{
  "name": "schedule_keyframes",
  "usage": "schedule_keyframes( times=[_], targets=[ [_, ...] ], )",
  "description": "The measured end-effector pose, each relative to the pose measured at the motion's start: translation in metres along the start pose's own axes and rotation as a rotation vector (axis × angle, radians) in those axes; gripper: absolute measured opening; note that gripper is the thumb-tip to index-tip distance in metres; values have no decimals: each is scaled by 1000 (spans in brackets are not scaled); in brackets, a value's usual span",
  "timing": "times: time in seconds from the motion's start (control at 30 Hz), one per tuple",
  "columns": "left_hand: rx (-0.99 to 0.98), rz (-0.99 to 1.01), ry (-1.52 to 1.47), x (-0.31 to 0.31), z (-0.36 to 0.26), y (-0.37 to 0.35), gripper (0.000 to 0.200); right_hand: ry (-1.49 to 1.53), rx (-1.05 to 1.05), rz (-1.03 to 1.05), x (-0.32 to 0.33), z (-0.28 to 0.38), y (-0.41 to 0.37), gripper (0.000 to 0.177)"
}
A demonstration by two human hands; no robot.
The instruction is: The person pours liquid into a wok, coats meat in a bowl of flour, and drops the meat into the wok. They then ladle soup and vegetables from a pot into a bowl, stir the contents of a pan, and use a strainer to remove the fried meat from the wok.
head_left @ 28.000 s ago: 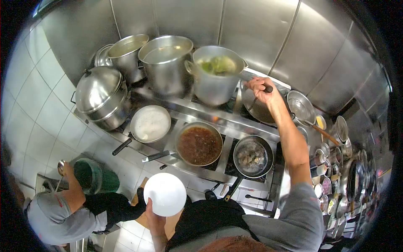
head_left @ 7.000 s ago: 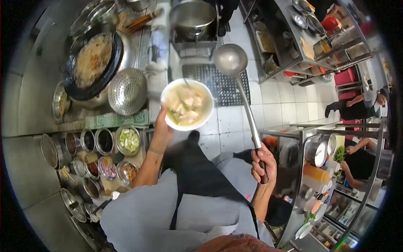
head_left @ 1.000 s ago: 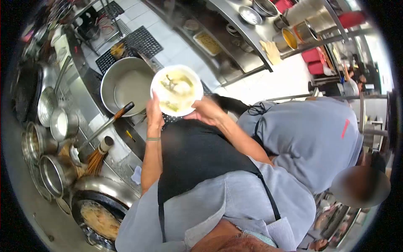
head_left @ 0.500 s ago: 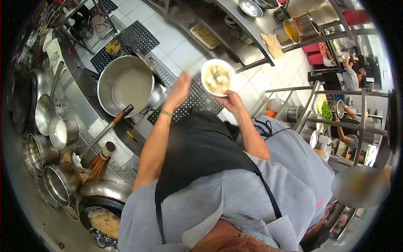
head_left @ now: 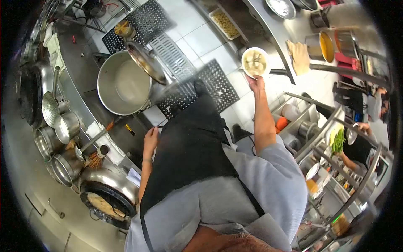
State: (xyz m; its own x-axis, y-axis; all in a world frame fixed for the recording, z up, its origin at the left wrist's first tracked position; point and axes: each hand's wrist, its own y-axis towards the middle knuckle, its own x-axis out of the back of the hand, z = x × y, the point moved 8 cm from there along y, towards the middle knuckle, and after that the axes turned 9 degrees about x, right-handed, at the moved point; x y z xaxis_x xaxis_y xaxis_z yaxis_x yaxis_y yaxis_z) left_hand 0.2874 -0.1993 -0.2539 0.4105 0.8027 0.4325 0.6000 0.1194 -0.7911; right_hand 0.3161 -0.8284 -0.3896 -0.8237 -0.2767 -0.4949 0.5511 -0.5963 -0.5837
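A white bowl full of pale soup with dumpling-like pieces is held out at arm's length over the tiled floor, just beside the edge of a steel counter. The right hand grips it from below, fingers closed around its base. The left hand hangs empty and loosely open against the black apron, near the cooking line. The bowl looks full and rests on one hand alone, so a tilt of the wrist or a knock on the counter edge could probably slop hot broth onto the arm or the floor. The perforated floor mats underfoot could also catch a shoe. Counted: one bowl, one large steel pot with a lid leaning on its rim, one mesh skimmer, three smaller steel pots clustered on the left, one dark wok of fried food, two black mats. One co-worker handles greens far right
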Motion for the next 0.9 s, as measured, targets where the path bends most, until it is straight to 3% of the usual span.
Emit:
schedule_keyframes(
  times=[0.07,0.13,0.2,0.27,0.33,0.37,0.43,0.53,0.67,0.8,0.9],
  targets=[
    [146,-93,21,5,28,-17,53,60,-29,-94,9,11,33,71],
    [255,-191,55,5,103,-10,53,153,22,-126,14,19,66,67],
    [87,-104,60,-5,122,-32,56,182,51,-158,13,29,91,62],
    [129,-24,-36,-16,157,-43,56,259,76,-193,25,31,123,58],
    [389,40,-235,-31,203,-51,54,348,81,-253,36,29,148,48],
    [400,3,88,-33,210,-53,50,355,85,-268,41,31,160,46],
    [463,-10,208,-39,209,-61,49,376,91,-297,49,32,180,42],
    [527,-41,-29,-47,215,-71,48,392,80,-394,61,30,199,42],
    [541,-93,-303,-53,227,-69,46,425,24,-362,87,25,230,40],
    [449,-77,-321,-43,136,-80,41,383,54,-400,66,39,222,38],
    [539,-121,-356,-46,155,-92,41,336,140,-339,60,49,228,36]
  ],
)
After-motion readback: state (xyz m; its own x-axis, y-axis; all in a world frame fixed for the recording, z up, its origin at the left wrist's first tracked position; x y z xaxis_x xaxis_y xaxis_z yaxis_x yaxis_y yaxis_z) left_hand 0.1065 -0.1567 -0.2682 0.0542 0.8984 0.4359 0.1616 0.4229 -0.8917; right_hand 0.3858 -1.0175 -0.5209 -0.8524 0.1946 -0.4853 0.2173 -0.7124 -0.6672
